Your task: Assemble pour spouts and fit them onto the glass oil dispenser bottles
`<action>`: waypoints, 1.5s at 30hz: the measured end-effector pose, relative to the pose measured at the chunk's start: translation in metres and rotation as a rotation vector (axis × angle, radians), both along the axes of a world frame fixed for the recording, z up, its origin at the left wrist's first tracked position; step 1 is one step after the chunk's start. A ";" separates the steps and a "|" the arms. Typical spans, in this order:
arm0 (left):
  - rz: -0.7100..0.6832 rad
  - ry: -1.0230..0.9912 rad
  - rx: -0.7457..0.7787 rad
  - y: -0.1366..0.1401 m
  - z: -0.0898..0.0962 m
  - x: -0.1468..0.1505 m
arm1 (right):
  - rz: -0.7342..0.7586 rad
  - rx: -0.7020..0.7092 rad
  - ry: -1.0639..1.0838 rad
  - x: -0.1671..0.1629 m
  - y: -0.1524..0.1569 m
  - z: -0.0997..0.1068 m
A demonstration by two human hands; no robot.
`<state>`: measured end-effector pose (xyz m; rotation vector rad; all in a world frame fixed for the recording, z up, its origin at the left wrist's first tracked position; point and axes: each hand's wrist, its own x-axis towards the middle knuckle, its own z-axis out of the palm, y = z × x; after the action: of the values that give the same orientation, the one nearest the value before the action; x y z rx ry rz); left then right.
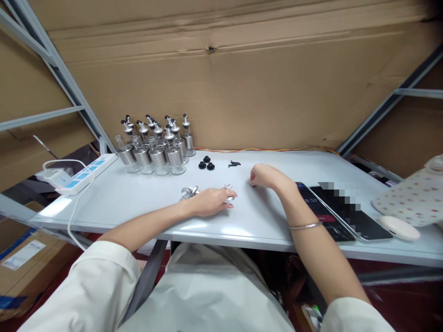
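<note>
Shiny silver metal spout piece point(230, 199) is at the near middle of the pale grey tabletop point(258, 221), held between the thumb and fingers of your left hand point(210, 202), while your right hand point(265, 176) has its fingertips drawn narrow at a small dark piece point(253, 185), though I cannot tell whether it is gripped. You seem to be at the step of bringing small spout parts together, with thin black plastic levers point(235, 163) lying beyond; the next move probably calls for a fine right-hand pinch and a steady left hold.
</note>
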<state>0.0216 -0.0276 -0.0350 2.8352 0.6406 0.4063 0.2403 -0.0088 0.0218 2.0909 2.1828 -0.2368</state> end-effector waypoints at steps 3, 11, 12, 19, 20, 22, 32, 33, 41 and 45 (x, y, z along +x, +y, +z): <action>-0.004 0.005 0.006 0.000 0.001 0.000 | 0.011 -0.012 0.008 -0.001 0.001 -0.001; 0.009 0.010 0.005 -0.001 0.002 0.000 | 0.180 0.151 0.264 -0.005 -0.003 0.003; 0.010 0.008 0.005 -0.001 0.002 0.000 | 0.219 0.170 0.337 -0.006 -0.004 0.003; 0.015 -0.001 -0.014 -0.002 0.003 0.000 | 0.294 0.055 0.699 -0.010 -0.007 0.008; 0.013 0.001 -0.014 -0.002 0.003 0.000 | 0.295 0.022 0.739 -0.010 -0.008 0.009; 0.007 0.006 -0.010 -0.002 0.004 0.000 | 0.310 -0.045 0.850 -0.009 -0.011 0.013; 0.008 -0.005 -0.034 -0.002 0.004 0.000 | 0.423 -0.251 1.165 -0.013 -0.021 0.020; 0.007 -0.007 -0.037 -0.002 0.004 0.000 | 0.433 -0.264 1.162 -0.014 -0.020 0.019; -0.009 -0.013 -0.035 -0.003 0.004 0.000 | 0.478 -0.339 1.208 -0.023 -0.020 0.016; -0.025 0.007 -0.019 -0.003 0.004 0.000 | 0.505 -0.404 1.194 -0.021 -0.021 0.017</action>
<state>0.0217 -0.0304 -0.0306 2.8252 0.6057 0.3839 0.2191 -0.0294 0.0385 1.1457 2.6781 -2.0461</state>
